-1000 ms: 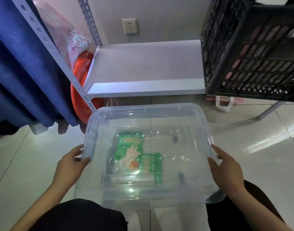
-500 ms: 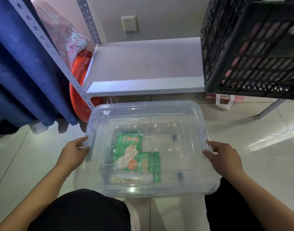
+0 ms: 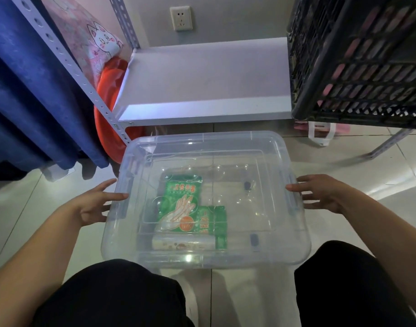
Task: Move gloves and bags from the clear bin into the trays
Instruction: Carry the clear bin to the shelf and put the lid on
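While the clear bin [image 3: 261,147] sits on floor tiles, the left hand [image 3: 93,204] and right hand [image 3: 320,192] hover spread-fingered at its sides, gripping nothing; green glove packets [image 3: 182,204] inside blur behind plastic.

The clear bin [image 3: 205,199] is open on top — reach unblocked; black crate [image 3: 358,60] overhangs far right, shelf [image 3: 202,79] beyond.

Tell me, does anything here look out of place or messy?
Nothing much. The bin sits level on the floor; two green packs overlap inside, beside a roll. Both hands are open at its sides.
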Action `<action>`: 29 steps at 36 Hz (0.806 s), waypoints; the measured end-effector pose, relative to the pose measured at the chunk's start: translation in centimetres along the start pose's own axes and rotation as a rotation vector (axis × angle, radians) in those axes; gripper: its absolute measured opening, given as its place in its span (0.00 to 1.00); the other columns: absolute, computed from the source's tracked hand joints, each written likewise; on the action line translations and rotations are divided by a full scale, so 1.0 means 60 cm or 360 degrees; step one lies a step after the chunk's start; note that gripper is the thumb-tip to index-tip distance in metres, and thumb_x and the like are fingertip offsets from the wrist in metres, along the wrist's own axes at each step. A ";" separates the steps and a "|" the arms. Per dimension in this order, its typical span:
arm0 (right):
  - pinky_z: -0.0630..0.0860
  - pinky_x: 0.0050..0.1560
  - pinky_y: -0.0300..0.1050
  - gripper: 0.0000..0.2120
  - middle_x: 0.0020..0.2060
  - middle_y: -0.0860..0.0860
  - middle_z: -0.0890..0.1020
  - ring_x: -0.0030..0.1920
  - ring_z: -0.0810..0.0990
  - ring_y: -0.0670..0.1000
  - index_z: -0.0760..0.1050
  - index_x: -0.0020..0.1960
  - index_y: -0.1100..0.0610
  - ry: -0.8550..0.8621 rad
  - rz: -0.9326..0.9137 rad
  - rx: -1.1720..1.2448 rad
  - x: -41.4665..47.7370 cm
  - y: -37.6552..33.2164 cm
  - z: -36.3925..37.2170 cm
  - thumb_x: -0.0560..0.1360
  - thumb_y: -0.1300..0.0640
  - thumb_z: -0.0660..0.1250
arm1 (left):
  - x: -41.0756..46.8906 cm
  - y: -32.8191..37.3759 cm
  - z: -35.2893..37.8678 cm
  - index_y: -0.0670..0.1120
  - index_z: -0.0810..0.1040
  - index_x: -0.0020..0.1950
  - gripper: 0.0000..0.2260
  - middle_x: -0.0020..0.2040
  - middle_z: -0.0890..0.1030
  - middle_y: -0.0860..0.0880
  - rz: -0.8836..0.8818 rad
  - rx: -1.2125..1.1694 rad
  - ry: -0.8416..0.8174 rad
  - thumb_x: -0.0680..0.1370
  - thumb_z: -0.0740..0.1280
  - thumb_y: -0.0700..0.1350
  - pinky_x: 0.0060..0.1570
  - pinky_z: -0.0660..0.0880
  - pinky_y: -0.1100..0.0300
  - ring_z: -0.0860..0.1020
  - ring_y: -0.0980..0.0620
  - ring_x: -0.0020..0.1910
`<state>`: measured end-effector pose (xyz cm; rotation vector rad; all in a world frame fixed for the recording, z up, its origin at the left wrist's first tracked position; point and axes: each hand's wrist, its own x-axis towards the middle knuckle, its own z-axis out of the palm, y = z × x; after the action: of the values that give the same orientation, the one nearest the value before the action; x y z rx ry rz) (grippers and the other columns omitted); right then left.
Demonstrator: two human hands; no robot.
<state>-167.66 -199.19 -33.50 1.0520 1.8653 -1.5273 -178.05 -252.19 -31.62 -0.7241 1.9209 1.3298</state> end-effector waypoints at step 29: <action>0.79 0.34 0.48 0.16 0.40 0.60 0.83 0.37 0.80 0.57 0.80 0.53 0.66 0.0369 -0.0203 -0.0095 -0.040 -0.017 0.045 0.68 0.63 0.78 | -0.024 0.012 0.036 0.43 0.74 0.70 0.30 0.57 0.80 0.39 0.0245 0.0314 0.0539 0.70 0.78 0.40 0.44 0.81 0.47 0.81 0.41 0.45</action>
<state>-167.38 -202.48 -31.68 1.1431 2.1590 -1.4604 -177.26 -249.80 -30.60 -0.7513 2.3812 1.1387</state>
